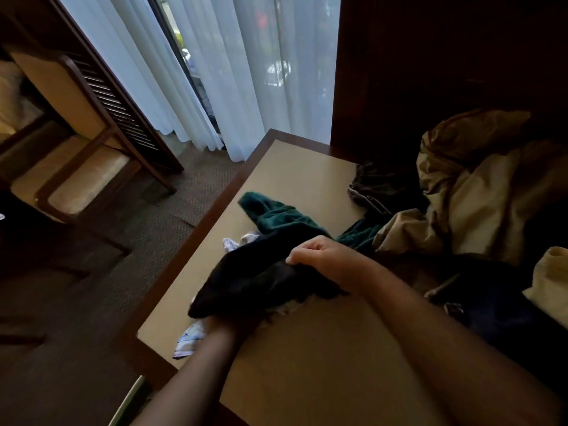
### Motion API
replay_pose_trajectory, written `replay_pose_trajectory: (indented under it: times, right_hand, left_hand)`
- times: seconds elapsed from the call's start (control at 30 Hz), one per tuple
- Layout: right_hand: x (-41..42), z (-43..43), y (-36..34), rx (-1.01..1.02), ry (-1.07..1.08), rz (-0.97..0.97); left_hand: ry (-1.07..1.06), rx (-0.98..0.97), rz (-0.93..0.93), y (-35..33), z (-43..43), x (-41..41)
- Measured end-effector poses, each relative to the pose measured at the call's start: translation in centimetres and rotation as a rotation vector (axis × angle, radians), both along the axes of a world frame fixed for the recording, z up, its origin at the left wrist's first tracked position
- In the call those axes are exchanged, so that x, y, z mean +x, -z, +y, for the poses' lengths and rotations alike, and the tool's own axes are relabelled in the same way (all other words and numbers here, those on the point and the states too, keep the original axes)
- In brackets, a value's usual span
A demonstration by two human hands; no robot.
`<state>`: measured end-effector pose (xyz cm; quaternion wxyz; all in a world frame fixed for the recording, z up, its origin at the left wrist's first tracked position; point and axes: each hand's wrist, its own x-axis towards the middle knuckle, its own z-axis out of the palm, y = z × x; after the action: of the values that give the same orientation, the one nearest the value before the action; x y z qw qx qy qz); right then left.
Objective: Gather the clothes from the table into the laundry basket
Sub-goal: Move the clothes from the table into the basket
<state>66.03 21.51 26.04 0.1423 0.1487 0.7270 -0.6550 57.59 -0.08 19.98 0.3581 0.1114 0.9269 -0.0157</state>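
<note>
Closest in, the left hand is tucked under the near end of a black garment, so I can't tell what its fingers are doing, probably scooping from below to lift the bundle in one go. A white-and-blue patterned cloth pokes out beside that wrist.

Just past it, the right hand is clenched on the top of the same black garment, fingers curled tight, looks like it's pinning the pile together. The garment is dark, soft and bunched up, lying on the tan table near its left edge.

Behind that, a dark green fleecy piece, then a heap of beige clothes on the right. No laundry basket clearly in view, maybe the pale edge at the bottom.
</note>
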Motion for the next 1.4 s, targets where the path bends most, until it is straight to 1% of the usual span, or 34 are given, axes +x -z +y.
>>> replay_pose_trajectory:
  times: [0.03,0.07,0.1,0.13,0.17,0.2,0.23,0.27,0.3,0.37,0.4,0.43,0.47,0.5,0.53,0.57,0.6,0.63,0.67,0.77,0.8,0.83,0.87,0.97,1.0,1.03,1.07,1.13,1.23,1.33,1.4]
  right_hand:
    - [-0.2,0.2,0.8,0.308,0.051,0.079]
    - [-0.3,0.5,1.8,0.665,0.073,0.117]
    - [-0.3,0.7,2.6,0.931,0.044,0.086]
    - [-0.3,0.7,3.6,1.045,-0.001,0.008]
    - [-0.1,0.2,4.6,1.062,-0.051,-0.080]
    - [0.0,-0.7,5.6,1.027,-0.095,-0.145]
    - [0.1,-2.0,6.2,0.998,-0.108,-0.146]
    - [0.3,-3.4,6.4,0.964,-0.096,-0.106]
    - [0.6,-4.8,5.9,0.874,-0.054,-0.050]
    - [1.4,-7.4,4.7,0.602,0.021,0.004]
    - [1.9,-8.5,4.3,0.523,0.045,0.021]
    - [2.6,-9.6,3.9,0.515,0.065,0.046]
    - [3.4,-10.7,3.9,0.587,0.084,0.073]
    - [4.4,-11.8,4.3,0.712,0.089,0.077]
    - [5.4,-12.9,5.0,0.840,0.056,0.022]
    - [6.3,-13.9,5.8,0.913,0.005,-0.051]
    - [6.9,-14.7,6.5,0.938,-0.041,-0.134]
    - [7.5,-15.4,7.0,0.939,-0.079,-0.206]
    - [7.9,-16.0,7.5,0.935,-0.106,-0.252]
    - [8.9,-17.3,7.4,0.913,-0.111,-0.304]
    - [9.3,-17.8,7.1,0.898,-0.094,-0.302]
    - [9.7,-18.5,6.9,0.889,-0.081,-0.290]
    - [10.2,-19.3,6.9,0.888,-0.063,-0.270]
    - [12.5,-22.2,7.3,0.862,0.039,-0.183]
    - [13.4,-23.3,7.5,0.837,0.086,-0.149]
    - [14.3,-24.4,7.5,0.815,0.129,-0.115]
    - [15.2,-25.5,7.5,0.795,0.162,-0.083]
    - [16.7,-27.7,7.4,0.734,0.197,-0.032]
    - [18.9,-31.6,6.5,0.609,0.233,0.056]
    - [21.1,-35.0,4.9,0.480,0.344,0.107]
    - [22.6,-36.6,4.2,0.381,0.435,0.115]
  left_hand:
    - [-0.020,-0.003,-0.045,0.0,-0.5,0.0]
    - [-0.008,-0.001,-0.060,0.2,-0.9,0.1]
    - [0.008,0.011,-0.072,-0.2,-1.2,0.3]
    - [0.007,0.003,-0.120,-0.4,-1.5,0.4]
    - [-0.015,-0.005,-0.133,-1.1,-1.5,0.5]
    - [-0.008,-0.031,-0.135,-2.3,-2.0,1.0]
    - [0.084,-0.046,-0.120,-0.8,-3.6,0.6]
    - [0.137,-0.088,-0.060,0.4,-4.9,0.6]
    - [0.159,-0.113,-0.021,0.5,-6.3,0.7]
    - [0.043,-0.072,0.067,0.9,-8.9,1.1]
    - [-0.013,-0.049,0.121,1.3,-9.9,1.3]
    - [-0.046,-0.071,0.138,1.2,-10.9,1.5]
    - [0.019,-0.110,0.148,1.2,-11.8,1.6]
    - [0.054,-0.068,0.156,1.0,-12.5,1.6]
    - [0.083,0.010,0.131,1.5,-13.3,1.5]
    - [0.099,0.001,0.084,1.7,-14.0,1.7]
    - [0.088,0.039,0.056,2.3,-14.8,1.7]
    - [0.058,0.063,0.073,2.7,-15.6,1.7]
    - [0.088,0.072,0.111,2.6,-15.9,2.1]
    - [0.122,0.170,0.141,2.3,-17.4,4.3]
    - [0.143,0.217,0.152,2.4,-18.0,5.3]
    - [0.102,0.278,0.182,2.7,-18.8,6.2]
    - [0.100,0.292,0.186,2.8,-19.6,7.1]
    - [0.244,0.368,0.241,3.4,-22.3,9.4]
    - [0.257,0.354,0.240,3.5,-23.6,9.6]
    - [0.234,0.351,0.252,4.1,-25.1,10.2]
    - [0.164,0.388,0.245,5.6,-27.1,10.7]
    - [0.037,0.445,0.196,6.5,-30.3,12.4]
    - [-0.130,0.426,0.251,4.9,-33.4,14.4]
    - [-0.364,0.472,0.255,3.9,-35.0,15.1]
    - [-0.471,0.466,0.292,4.2,-36.2,14.9]
